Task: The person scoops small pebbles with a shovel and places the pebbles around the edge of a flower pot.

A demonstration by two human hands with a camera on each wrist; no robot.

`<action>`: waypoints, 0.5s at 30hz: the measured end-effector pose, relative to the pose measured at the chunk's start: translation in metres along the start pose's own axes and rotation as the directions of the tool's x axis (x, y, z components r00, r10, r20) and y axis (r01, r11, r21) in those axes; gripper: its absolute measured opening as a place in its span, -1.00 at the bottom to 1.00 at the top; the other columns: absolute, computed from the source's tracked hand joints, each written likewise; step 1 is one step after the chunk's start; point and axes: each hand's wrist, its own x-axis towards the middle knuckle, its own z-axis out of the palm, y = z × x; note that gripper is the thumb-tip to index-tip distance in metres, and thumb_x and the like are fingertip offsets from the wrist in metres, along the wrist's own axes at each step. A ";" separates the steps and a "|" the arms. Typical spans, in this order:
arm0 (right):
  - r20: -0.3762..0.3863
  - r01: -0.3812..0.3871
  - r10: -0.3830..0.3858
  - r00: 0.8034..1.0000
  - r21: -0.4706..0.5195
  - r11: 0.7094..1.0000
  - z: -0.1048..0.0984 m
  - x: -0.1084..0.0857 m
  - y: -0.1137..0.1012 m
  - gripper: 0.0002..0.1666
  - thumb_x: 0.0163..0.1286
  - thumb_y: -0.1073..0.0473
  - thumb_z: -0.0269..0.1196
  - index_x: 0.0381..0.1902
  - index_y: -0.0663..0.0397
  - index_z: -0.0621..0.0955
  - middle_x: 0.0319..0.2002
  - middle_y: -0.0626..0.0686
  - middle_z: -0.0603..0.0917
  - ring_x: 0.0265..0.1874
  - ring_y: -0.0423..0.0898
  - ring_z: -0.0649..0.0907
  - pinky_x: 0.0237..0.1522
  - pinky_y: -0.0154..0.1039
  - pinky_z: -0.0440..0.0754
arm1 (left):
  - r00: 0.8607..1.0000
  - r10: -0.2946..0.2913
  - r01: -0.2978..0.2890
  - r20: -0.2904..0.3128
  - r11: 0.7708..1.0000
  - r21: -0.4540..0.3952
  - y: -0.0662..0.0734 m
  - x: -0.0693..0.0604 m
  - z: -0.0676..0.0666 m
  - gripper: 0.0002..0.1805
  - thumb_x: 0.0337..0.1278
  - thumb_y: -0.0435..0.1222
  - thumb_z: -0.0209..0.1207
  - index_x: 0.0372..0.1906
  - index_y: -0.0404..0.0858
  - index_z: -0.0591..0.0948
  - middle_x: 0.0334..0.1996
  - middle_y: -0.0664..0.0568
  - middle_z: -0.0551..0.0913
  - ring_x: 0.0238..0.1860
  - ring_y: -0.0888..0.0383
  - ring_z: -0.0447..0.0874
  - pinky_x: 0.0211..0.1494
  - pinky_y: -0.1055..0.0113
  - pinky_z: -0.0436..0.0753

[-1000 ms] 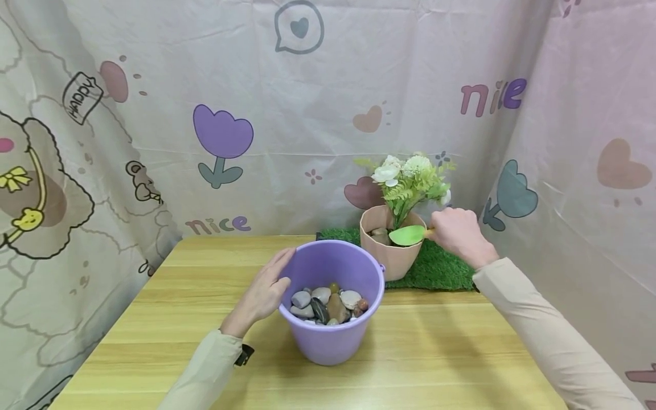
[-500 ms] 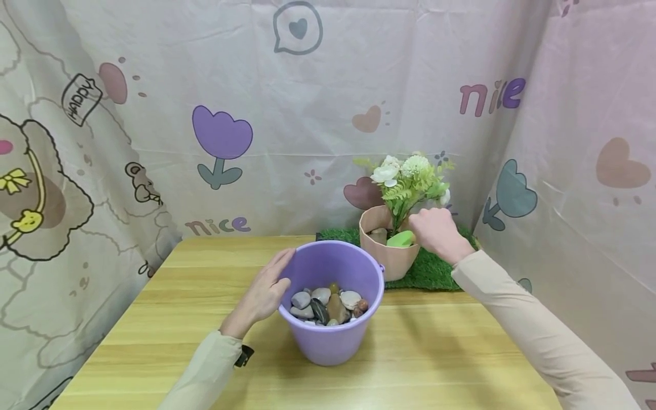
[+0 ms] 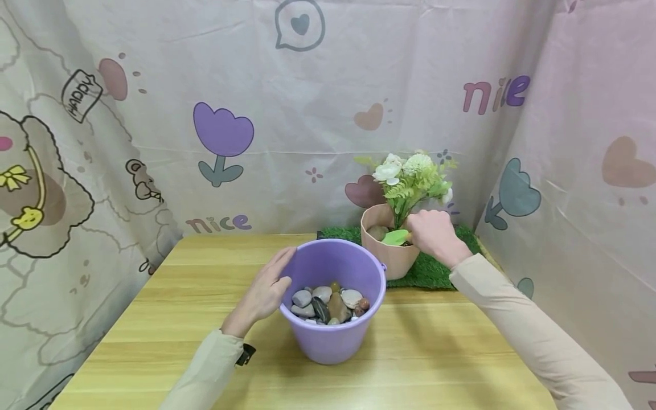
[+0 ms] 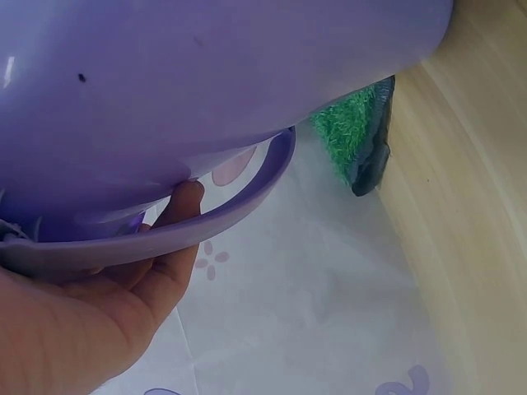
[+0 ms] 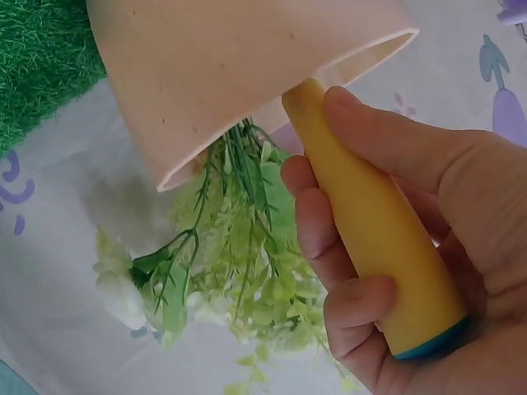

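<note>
A purple bucket (image 3: 328, 341) holding several stones (image 3: 337, 307) stands on the table. Against its left rim lies my left hand (image 3: 263, 290), fingers mostly straight; in the left wrist view this hand (image 4: 107, 321) has a fingertip touching the bucket wall (image 4: 181, 82), beside the purple handle (image 4: 206, 226). My right hand (image 3: 435, 234) grips a small shovel by its yellow handle (image 5: 370, 222), fingers curled round it. The green blade (image 3: 396, 237) is inside the mouth of the pink pot (image 3: 392, 259), next to a stone (image 3: 378, 232) and below the white flowers (image 3: 405, 168).
Under and behind the pot is a green grass mat (image 3: 435, 273) at the back right of the wooden table (image 3: 205, 285). A printed cloth (image 3: 307, 114) hangs behind and on both sides. The bucket stands in front and to the left of the pot.
My right hand has moved left and the green blade has shifted left within the pot, dipping and then rising slightly. My left hand and the bucket have stayed in place.
</note>
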 end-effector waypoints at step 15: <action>0.021 -0.069 0.068 0.997 0.032 0.997 -0.021 -0.014 0.016 -0.61 0.11 -0.08 0.43 -0.75 -0.08 0.59 -0.61 0.07 0.61 -0.61 0.13 0.58 -0.62 0.13 0.54 | 1.000 0.005 -0.005 -0.008 1.000 0.002 -0.001 0.001 0.001 -0.29 0.16 -0.44 -0.03 0.49 -0.34 0.20 0.48 -0.22 0.21 0.47 -0.24 0.17 0.50 -0.16 0.16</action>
